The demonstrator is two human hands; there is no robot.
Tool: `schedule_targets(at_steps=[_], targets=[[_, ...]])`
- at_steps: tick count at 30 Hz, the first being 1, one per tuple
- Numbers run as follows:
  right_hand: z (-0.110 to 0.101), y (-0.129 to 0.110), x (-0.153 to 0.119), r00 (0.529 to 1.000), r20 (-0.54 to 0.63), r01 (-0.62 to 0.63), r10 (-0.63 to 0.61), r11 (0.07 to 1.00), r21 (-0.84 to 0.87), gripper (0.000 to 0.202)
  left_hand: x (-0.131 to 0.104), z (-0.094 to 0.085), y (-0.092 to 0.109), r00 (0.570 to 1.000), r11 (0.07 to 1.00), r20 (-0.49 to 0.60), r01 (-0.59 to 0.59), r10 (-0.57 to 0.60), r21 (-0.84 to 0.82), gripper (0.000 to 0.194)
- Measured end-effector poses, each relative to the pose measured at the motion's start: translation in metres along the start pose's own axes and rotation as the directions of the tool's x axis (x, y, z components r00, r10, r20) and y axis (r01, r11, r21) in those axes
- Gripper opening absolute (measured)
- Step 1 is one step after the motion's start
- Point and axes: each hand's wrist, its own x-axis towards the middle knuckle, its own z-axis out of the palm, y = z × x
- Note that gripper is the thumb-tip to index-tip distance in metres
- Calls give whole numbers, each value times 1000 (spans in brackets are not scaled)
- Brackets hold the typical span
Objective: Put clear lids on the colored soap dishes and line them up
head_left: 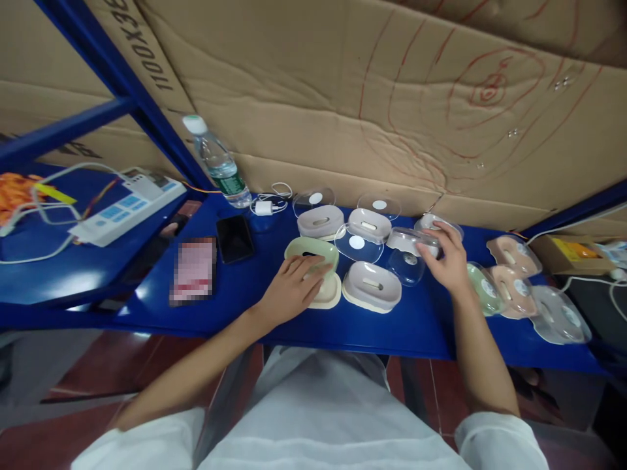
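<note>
My left hand grips the near side of a light green soap dish, fingers over its inside. A cream oval base lies just in front, partly under the hand. My right hand is closed around a clear plastic lid, beside another clear cover. Between my hands sits a grey-white soap dish on a cream base. Two similar dishes, one grey and one whitish, stand behind. A clear lid with a round white sticker lies among them.
At right are a green lidded box, pink ones and a clear-covered one. A water bottle, charger, dark phone and power strip are at left. Cardboard walls the back of the blue table.
</note>
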Motion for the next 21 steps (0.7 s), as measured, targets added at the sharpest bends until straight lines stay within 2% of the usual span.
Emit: schedule_targets(at_steps=[3, 5, 6, 7, 9, 11, 13, 14, 16, 19, 21], targets=[[3, -19, 2, 995, -102, -15, 10, 999, -49, 54, 13, -6, -2, 998, 993, -52, 14, -20, -121, 38], [6, -39, 6, 992, -124, 21, -29, 998, -65, 54, 31, -8, -5, 994, 952, -82, 51, -79, -303, 37], [8, -51, 10, 991, -120, 57, -64, 997, -61, 54, 43, -8, -7, 989, 899, -80, 81, -128, -431, 40], [10, -63, 15, 988, -110, 103, -108, 994, -45, 53, 55, -6, -8, 982, 812, -54, 116, -179, -572, 48], [15, -90, 29, 977, -73, 203, -201, 979, 15, 52, 80, -2, -11, 970, 535, 55, 178, -237, -826, 73], [22, -116, 46, 964, -35, 265, -263, 959, 96, 50, 98, 2, -15, 956, 255, 124, 193, -266, -947, 90], [31, -137, 63, 961, -15, 274, -276, 944, 182, 47, 107, 3, -23, 938, 79, 130, 164, -321, -983, 92], [35, -144, 70, 965, -27, 262, -263, 938, 226, 45, 107, 3, -28, 929, 36, 125, 147, -349, -988, 88], [46, -153, 81, 974, -69, 225, -214, 924, 309, 41, 104, 1, -40, 918, 15, 122, 138, -378, -990, 77], [62, -151, 89, 987, -93, 159, -133, 911, 382, 37, 96, 0, -56, 907, 57, 129, 165, -400, -985, 69], [71, -144, 90, 994, -70, 101, -80, 918, 383, 37, 93, 2, -62, 903, 98, 126, 181, -411, -979, 78]])
